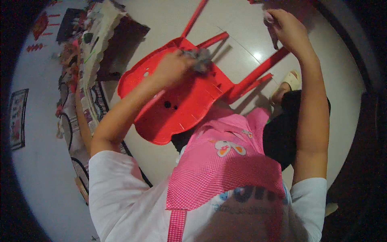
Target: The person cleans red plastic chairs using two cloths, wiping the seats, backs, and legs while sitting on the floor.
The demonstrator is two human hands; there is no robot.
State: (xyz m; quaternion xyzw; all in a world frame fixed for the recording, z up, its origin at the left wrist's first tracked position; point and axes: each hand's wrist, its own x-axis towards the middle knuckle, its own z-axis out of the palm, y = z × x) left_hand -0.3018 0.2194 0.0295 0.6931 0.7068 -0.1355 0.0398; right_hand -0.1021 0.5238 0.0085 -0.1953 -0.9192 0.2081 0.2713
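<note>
A red plastic chair (pixel 181 115) lies tipped over before me, its legs pointing up and to the right in the view. My left hand (pixel 175 66) presses a crumpled grey cloth (pixel 200 60) onto the chair's surface, near where the legs join. My right hand (pixel 288 30) is raised at the upper right, close to the end of a chair leg (pixel 266 63). Its fingers are curled beside a small pale pink thing (pixel 268 17), too blurred to name. Whether they grip it or the leg is unclear.
A pink checked apron (pixel 223 169) with a rabbit patch covers my front. My foot in a pale slipper (pixel 291 80) rests on the tiled floor (pixel 248 45). To the left stand a cluttered table with a pale cover (pixel 101 33) and a wall with a framed picture (pixel 18 119).
</note>
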